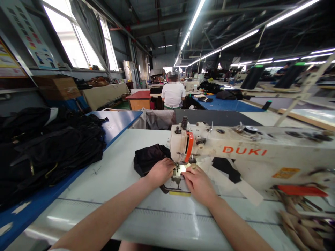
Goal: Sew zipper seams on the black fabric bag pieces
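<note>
A white sewing machine (243, 148) marked DUKI stands across the table, its needle area lit. Left of its needle lies a bunched piece of black fabric (150, 158). My left hand (161, 172) is closed on the near right edge of this fabric, fingertips close beside the presser foot (177, 166). My right hand (196, 182) is just right of the needle, with fingers bent and pressed together low over the machine bed. Whatever is between its fingertips is too small to make out. An orange guard (188, 147) hangs above, between the hands.
A large heap of black garments (47, 150) with zips covers the blue table at left. White paper strips (247, 190) and a black scrap (227, 169) lie under the machine arm. Tan cloth (298, 223) hangs at lower right. A person in white (173, 94) sits ahead.
</note>
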Demonstrator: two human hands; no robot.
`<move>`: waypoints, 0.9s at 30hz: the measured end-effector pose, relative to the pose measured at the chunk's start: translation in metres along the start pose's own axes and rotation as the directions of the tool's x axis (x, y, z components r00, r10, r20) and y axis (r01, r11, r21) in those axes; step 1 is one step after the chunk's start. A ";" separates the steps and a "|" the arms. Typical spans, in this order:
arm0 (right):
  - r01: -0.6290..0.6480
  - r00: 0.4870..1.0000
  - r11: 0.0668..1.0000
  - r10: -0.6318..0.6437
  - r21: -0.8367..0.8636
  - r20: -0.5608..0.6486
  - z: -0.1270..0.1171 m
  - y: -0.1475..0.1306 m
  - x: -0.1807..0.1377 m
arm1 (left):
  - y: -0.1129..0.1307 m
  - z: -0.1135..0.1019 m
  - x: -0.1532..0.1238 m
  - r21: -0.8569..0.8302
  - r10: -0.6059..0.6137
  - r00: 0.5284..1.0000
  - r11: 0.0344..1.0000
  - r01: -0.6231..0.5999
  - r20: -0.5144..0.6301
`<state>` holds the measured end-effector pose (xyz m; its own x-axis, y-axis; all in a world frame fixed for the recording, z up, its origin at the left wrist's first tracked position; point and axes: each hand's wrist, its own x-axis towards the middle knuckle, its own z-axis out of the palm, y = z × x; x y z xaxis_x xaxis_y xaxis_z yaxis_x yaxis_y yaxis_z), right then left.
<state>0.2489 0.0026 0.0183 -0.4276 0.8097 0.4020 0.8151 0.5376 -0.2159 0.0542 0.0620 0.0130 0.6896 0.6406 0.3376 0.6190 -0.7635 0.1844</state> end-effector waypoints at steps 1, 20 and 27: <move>0.004 1.000 1.000 -0.004 0.001 -0.001 0.000 0.000 0.000 | 0.001 -0.001 0.000 0.000 -0.005 1.000 1.000 0.005 -0.001; 0.266 0.964 0.904 -0.241 0.334 -0.117 -0.009 -0.107 0.000 | 0.090 -0.093 -0.164 -0.441 -0.164 0.967 0.895 0.063 -0.194; 0.085 0.995 0.827 -0.099 0.556 -0.005 -0.020 -0.124 0.004 | 0.096 -0.110 -0.184 -0.438 -0.484 0.790 0.844 0.309 -0.377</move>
<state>0.1538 -0.0656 0.0646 -0.5044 0.7514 0.4255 0.4205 0.6442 -0.6389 -0.0541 -0.1381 0.0700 0.1031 0.8449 0.5249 0.5706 -0.4825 0.6646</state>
